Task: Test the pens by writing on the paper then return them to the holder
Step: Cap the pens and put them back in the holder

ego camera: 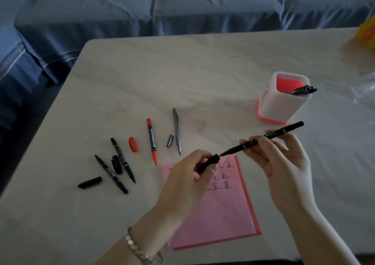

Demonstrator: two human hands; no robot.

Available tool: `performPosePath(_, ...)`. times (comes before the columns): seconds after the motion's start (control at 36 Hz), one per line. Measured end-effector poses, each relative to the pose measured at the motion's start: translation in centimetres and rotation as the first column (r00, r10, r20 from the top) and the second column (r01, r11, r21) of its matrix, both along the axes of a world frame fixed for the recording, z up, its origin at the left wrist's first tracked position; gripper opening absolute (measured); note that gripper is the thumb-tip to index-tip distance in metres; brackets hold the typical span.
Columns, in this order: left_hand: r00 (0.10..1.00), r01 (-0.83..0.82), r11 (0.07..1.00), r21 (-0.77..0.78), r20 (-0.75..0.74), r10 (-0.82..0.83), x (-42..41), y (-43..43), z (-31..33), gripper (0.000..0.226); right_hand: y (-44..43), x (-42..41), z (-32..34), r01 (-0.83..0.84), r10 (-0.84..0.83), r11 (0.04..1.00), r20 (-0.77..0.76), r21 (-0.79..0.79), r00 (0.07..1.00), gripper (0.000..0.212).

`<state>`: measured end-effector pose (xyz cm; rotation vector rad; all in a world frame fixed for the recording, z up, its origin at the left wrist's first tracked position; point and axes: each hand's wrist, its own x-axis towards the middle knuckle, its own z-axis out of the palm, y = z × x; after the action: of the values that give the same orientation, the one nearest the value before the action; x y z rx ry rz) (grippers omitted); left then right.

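the right hand (284,163) is gripping a long thin black pen (272,136) just above the top of the flat pink paper sheet (223,214). its tip is sitting right at the mouth of a small black plastic cap (209,163) that the left hand (186,175) is pinching over the paper. the white square pen holder with a red inside (284,106) is standing past the paper's top right, holding one black pen (302,90). an open red marker (152,140) and a grey pen (177,130) are lying left of the paper.

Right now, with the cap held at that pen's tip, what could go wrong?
1. The left hand holds the black cap right at the bare tip of the black pen in the right hand; a miss could ink fingers.
2. The red marker and grey pen lie uncapped on the table, tips bare; they may dry out or mark it.
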<state>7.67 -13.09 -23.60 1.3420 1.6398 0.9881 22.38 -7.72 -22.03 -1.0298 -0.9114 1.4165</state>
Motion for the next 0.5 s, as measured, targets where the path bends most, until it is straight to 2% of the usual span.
performPosePath(0.39, 0.997, 0.033, 0.999, 0.044, -0.068, -0.030, 0.0, -0.5, 0.4, 0.015, -1.0, -0.2, -0.5, -0.047, 0.047, 0.998, -0.001, -0.033, 0.999, 0.003)
performPosePath(0.5, 0.992, 0.063, 0.995, 0.082, -0.110, -0.054, -0.1, -0.6, 0.4, 0.017, -1.2, -0.5, -0.2, -0.064, 0.059, 0.996, -0.073, -0.061, 0.996, 0.024)
